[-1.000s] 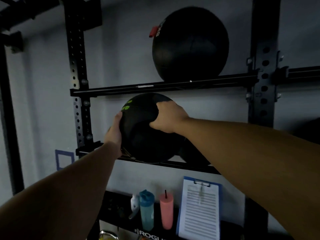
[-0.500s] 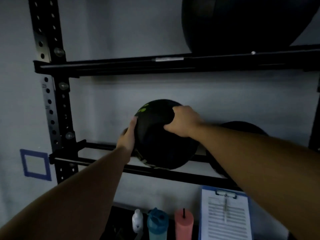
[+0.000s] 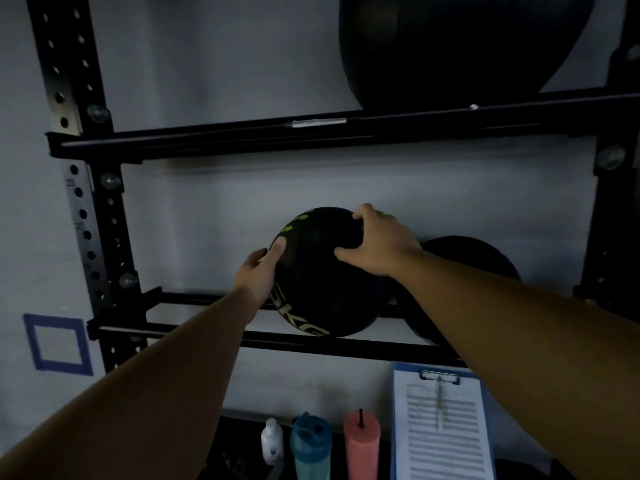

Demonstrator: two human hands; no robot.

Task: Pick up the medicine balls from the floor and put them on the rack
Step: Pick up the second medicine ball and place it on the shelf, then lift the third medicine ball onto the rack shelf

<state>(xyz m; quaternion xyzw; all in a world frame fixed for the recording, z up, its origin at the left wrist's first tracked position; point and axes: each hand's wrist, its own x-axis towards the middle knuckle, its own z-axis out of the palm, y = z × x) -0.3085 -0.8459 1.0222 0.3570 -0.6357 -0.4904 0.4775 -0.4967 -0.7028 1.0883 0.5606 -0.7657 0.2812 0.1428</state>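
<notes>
A dim gym corner with a pale wall (image 3: 214,81) fills the background, and a black steel rack (image 3: 86,188) stands against it. Far left, a blue tape square (image 3: 59,344) is stuck to the wall beside the rack's drilled post. Next comes the left hand (image 3: 258,271), spread flat against the left flank of the medicine ball (image 3: 322,282), thumb up on its face, pressing rather than curling round it. The ball sits between the two lower rails (image 3: 207,336) of the rack, its underside appearing to rest in the gap between them. The right hand (image 3: 377,244) lies over the ball's upper right, fingers spread and clawed across the top. So both hands clamp the one ball from opposite sides, about equally near; the ball lies straight ahead of them, and I judge it is seated, with only the letting go left. Just right of it, a second dark ball (image 3: 478,261) rests on the same rails, touching or nearly so. Above, a larger ball (image 3: 460,46) sits on the upper shelf. Below stand bottles (image 3: 311,445) and a clipboard (image 3: 443,427).
</notes>
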